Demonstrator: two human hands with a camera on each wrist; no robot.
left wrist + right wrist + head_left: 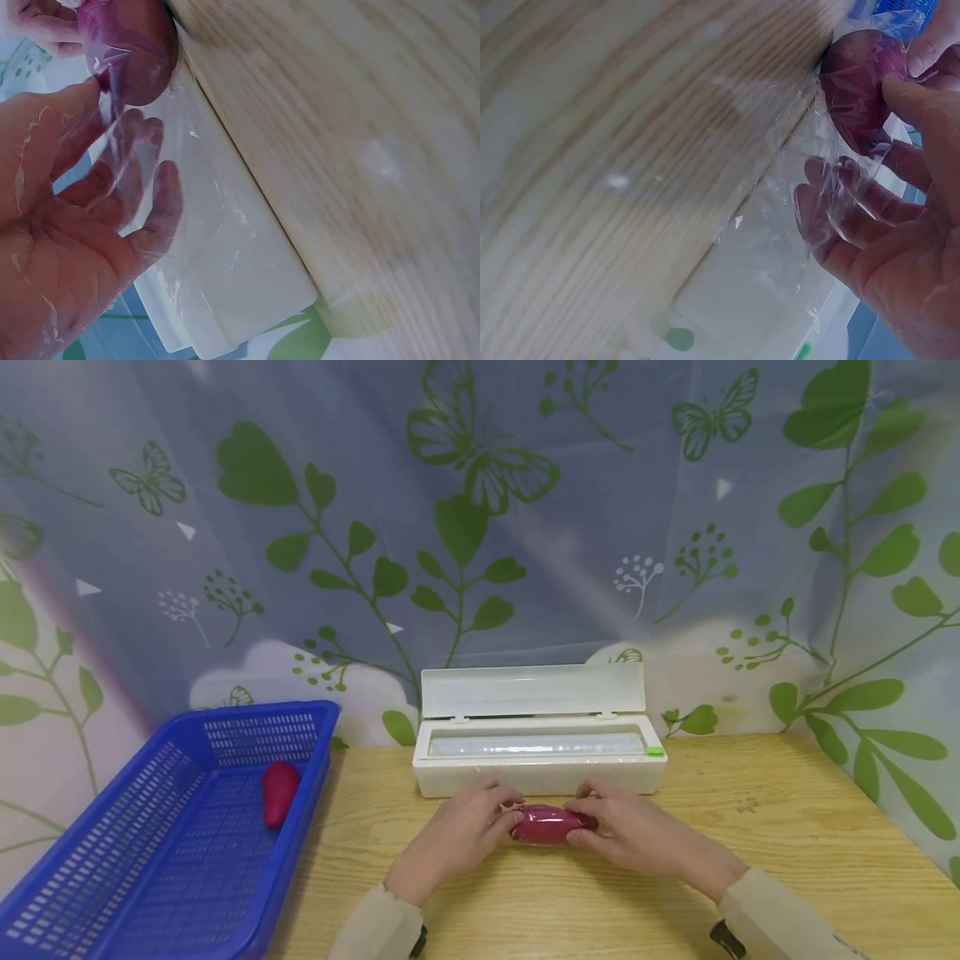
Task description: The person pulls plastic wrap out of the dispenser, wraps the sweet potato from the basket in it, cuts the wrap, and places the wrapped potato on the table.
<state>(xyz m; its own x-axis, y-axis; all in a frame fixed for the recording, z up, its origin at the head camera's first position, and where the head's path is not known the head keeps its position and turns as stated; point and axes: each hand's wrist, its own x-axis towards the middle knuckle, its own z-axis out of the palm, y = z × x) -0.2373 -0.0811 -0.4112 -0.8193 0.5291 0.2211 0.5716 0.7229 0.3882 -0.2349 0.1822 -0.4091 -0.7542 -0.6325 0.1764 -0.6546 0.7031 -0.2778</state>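
Observation:
In the head view a dark red sweet potato (pixel 549 827), shiny with clear plastic wrap, lies crosswise just in front of a white wrap dispenser box (pixel 465 781). My left hand (pixel 459 828) pinches its left end between thumb and fingers. At the other end, my right hand (pixel 637 828) grips it the same way. Loose film (pixel 776 195) spreads from the sweet potato over the fingers in the right wrist view. Clear film (pixel 195 135) also covers the left fingertips in the left wrist view. Inside the box, a roll of wrap (pixel 536 744) shows under the raised lid (pixel 532 691).
A blue plastic basket (pixel 258 902) stands at the left, with another red sweet potato (pixel 281 795) inside by its right wall. A green slider (pixel 656 751) sits at the box's right corner. Behind the wooden table (pixel 555 910) hangs a leaf-patterned cloth (pixel 570 543).

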